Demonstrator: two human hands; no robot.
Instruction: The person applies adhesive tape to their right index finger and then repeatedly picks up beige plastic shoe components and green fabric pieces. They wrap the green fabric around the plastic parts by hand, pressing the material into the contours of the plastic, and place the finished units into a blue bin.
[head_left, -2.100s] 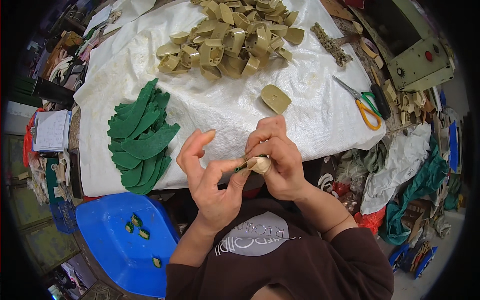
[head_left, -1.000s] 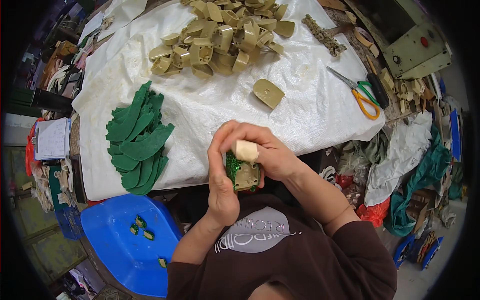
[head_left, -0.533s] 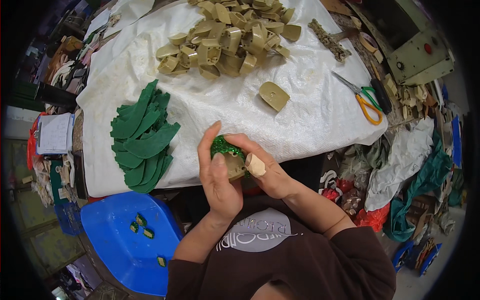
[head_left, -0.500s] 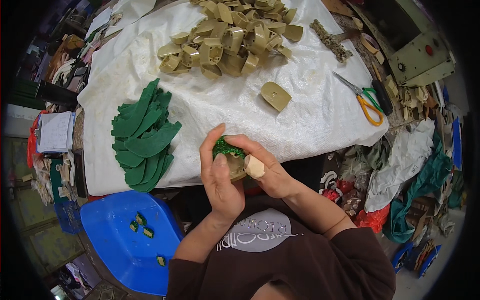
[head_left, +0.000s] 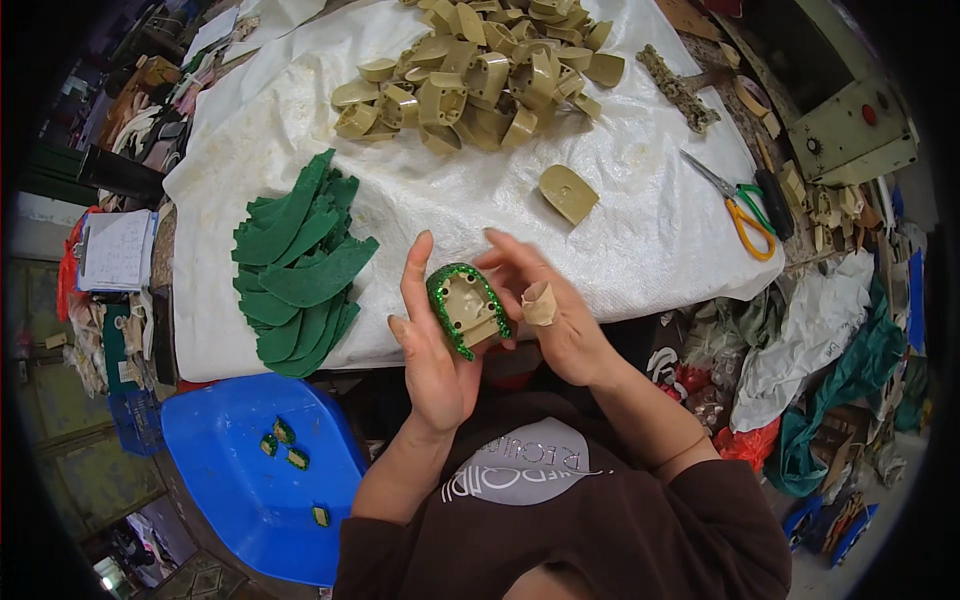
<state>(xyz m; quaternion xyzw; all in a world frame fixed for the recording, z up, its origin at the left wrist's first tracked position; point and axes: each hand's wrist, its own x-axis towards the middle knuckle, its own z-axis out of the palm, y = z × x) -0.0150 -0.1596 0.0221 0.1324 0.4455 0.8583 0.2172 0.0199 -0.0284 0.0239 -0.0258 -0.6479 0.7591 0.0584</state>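
Observation:
My left hand (head_left: 436, 375) holds a tan plastic shoe heel (head_left: 467, 306) from its left side and below. Green glitter material wraps the heel's curved outer wall, and its hollow, holed face points up. Close on the heel's right side is my right hand (head_left: 560, 325), its fingers spread and slightly blurred; whether its lower fingers touch the heel I cannot tell. A tan wrapping (head_left: 539, 303) covers one digit of that hand. One bare heel (head_left: 568, 194) lies alone on the white sheet beyond. Left of my hands sits a pile of curved dark green pieces (head_left: 300, 265).
A heap of bare heels (head_left: 490, 80) covers the far part of the white sheet (head_left: 650, 260). Orange-and-green-handled scissors (head_left: 745, 215) lie at the right. Several small green-edged heels (head_left: 298, 459) are in a blue basin (head_left: 230, 520) at lower left. Bags (head_left: 810, 350) crowd the right side.
The heel has been turned so its hollow face shows fully. My right hand has loosened and its fingers have spread away from the green wrap. The whole view has shifted slightly.

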